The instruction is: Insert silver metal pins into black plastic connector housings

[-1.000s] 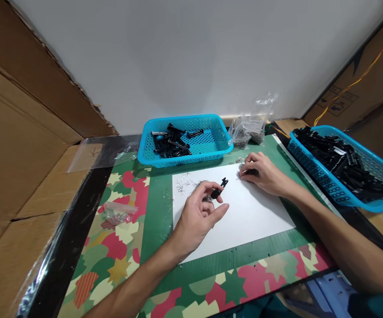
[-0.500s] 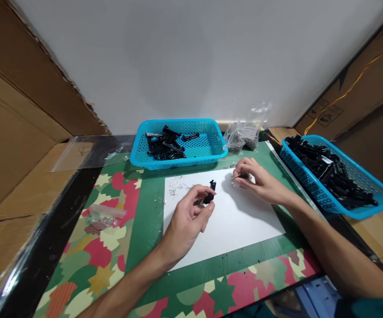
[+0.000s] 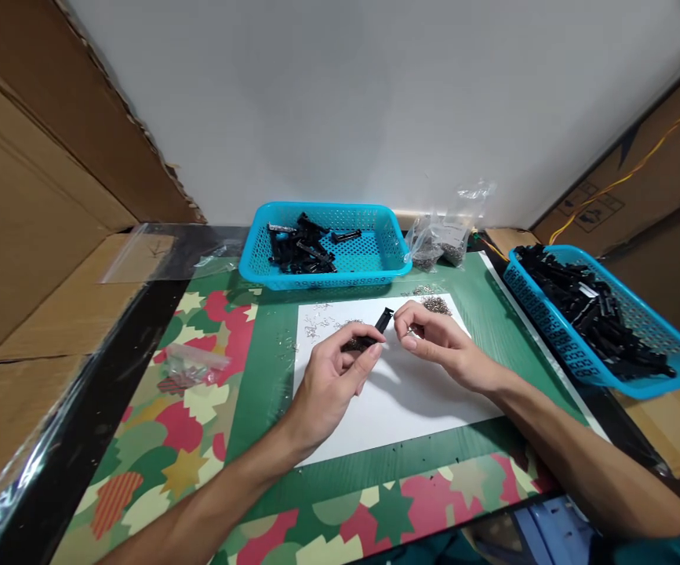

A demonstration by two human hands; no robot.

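Between the thumb and fingers of my left hand (image 3: 336, 373) is a small black plastic part (image 3: 384, 319), its notched end pointing up and to the right. My right hand (image 3: 437, 341) is pinched close beside that end; whatever its fingertips hold is too small to make out. Both hands are above a white sheet of paper (image 3: 387, 424). Small metal pieces lie on the sheet: a dense pile (image 3: 435, 305) behind my right hand and a looser scatter (image 3: 316, 320) at the left.
A blue basket (image 3: 369, 275) with some black parts stands at the back. Another blue basket (image 3: 669, 345), heaped with black parts, is at the right. Clear bags of metal pieces (image 3: 450, 249) lean near the wall. A flat plastic bag (image 3: 195, 365) lies left. Cardboard (image 3: 39, 196) borders the table.
My right hand has moved from the metal pile leftward and nearer, to the tip of the black part. The black part has tilted to the right in my left hand.
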